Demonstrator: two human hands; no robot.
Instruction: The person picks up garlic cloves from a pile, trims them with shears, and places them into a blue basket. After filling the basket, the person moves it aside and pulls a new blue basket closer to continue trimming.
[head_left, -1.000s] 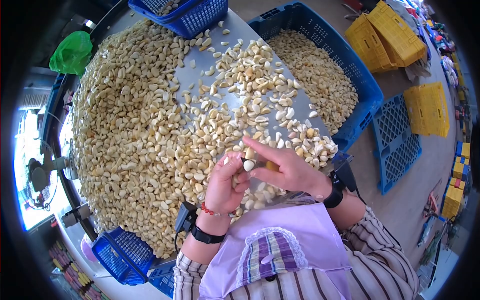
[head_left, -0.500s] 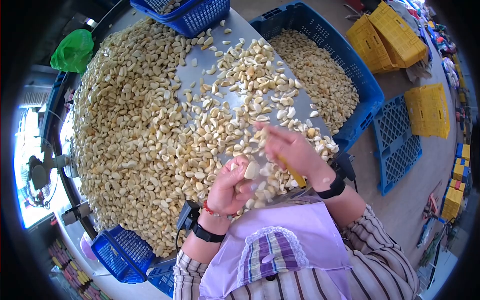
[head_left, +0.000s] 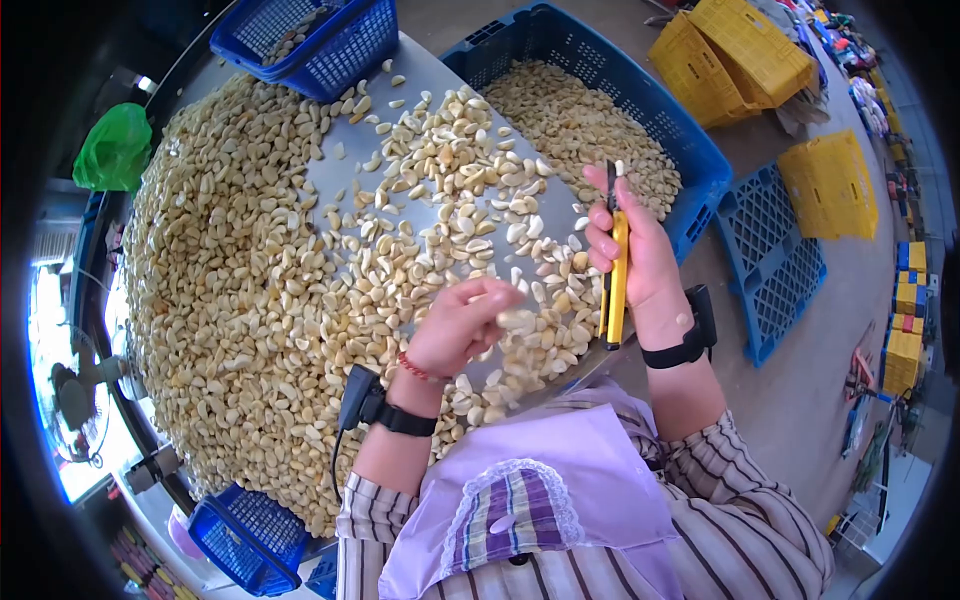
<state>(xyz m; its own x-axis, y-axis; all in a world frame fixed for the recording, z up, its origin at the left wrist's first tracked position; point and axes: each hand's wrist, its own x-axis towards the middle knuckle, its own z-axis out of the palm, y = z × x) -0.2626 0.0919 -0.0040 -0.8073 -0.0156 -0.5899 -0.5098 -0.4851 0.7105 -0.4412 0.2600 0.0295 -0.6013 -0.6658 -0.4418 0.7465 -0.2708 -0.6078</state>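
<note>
My right hand is wrapped round a yellow utility knife, its dark blade end pointing away from me past the fingers. This hand is over the near edge of a blue crate of pale kernels, with a small whitish piece right at its fingertips. Over the table's near side, my left hand has thumb and fingers closed together in a pinch. A blurred pale kernel shows at those fingertips. Beneath both hands lie loose half-moon kernels, spread out from a large heap on the left.
The metal table carries a blue basket at its far end. Beyond its right edge stands the blue crate. Yellow crates and a blue pallet are on the floor. Another blue basket sits at lower left.
My right hand has moved away from my left, up and right toward the crate, with the utility knife still in it. My left hand has shifted slightly up; the view has turned a little.
</note>
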